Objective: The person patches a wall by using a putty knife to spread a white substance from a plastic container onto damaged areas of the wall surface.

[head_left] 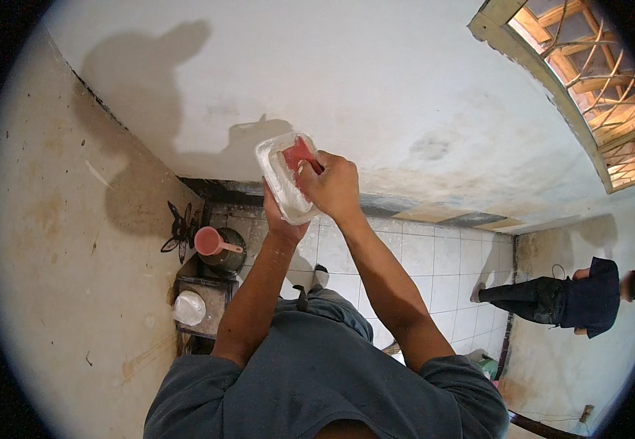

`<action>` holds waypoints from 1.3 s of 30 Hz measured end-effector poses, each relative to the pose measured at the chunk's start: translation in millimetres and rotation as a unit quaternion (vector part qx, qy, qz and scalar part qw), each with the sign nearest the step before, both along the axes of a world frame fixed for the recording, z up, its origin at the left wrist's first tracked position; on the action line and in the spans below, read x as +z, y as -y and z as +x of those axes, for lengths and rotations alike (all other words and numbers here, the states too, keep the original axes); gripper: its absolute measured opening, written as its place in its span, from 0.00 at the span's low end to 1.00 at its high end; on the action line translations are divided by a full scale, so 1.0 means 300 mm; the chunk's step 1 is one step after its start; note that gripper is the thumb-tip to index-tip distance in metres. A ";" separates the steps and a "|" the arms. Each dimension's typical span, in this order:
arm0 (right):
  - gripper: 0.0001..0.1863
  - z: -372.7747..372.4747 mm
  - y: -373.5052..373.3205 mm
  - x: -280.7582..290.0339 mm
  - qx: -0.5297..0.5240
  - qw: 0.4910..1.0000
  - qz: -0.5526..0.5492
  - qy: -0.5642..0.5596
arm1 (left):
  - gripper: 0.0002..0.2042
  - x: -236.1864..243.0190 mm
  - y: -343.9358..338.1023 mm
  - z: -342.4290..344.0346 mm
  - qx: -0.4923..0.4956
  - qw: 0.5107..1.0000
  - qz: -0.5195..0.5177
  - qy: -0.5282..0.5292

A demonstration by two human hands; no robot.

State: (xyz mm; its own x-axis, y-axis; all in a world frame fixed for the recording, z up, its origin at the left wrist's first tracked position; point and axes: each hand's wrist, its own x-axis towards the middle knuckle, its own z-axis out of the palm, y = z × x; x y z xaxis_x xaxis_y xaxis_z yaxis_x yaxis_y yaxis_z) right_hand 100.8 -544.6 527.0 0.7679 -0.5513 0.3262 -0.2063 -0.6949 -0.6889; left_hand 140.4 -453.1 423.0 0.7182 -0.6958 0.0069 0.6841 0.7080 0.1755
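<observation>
A white rectangular tray [283,197] smeared with white paste is raised in front of the wall. My left hand [279,212] grips it from the left and below, with part of its fingers hidden behind it. My right hand [332,183] is closed on a red flat spreader [297,152], which rests inside the tray against the paste.
A stained white wall [376,80] faces me, with a latticed window [595,95] upper right. At left are a pink dipper [207,240] on a dark round container and a dark stand [215,300] with a white item [189,307]. Another person [581,300] stands by the right wall.
</observation>
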 end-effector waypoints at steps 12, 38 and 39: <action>0.15 -0.025 0.156 0.016 -0.062 0.994 0.086 -0.011 | 0.29 0.029 -0.005 0.003 0.024 0.999 0.037 -0.015; 0.11 -0.044 -0.116 0.041 0.092 0.986 -0.141 0.012 | 0.29 -0.026 0.016 0.017 0.016 0.999 0.021 -0.039; 0.10 -0.053 -0.139 0.045 0.123 0.976 -0.176 0.035 | 0.29 -0.108 0.012 0.033 0.054 0.997 0.043 0.038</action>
State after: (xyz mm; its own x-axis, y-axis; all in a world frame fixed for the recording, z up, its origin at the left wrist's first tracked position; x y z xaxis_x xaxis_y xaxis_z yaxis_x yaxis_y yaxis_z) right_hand 85.0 -502.8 540.5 0.8320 -0.1976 0.5184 0.0359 -0.9133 -0.4058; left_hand 150.4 -456.8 390.5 0.7881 -0.6154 0.0089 0.5875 0.7565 0.2872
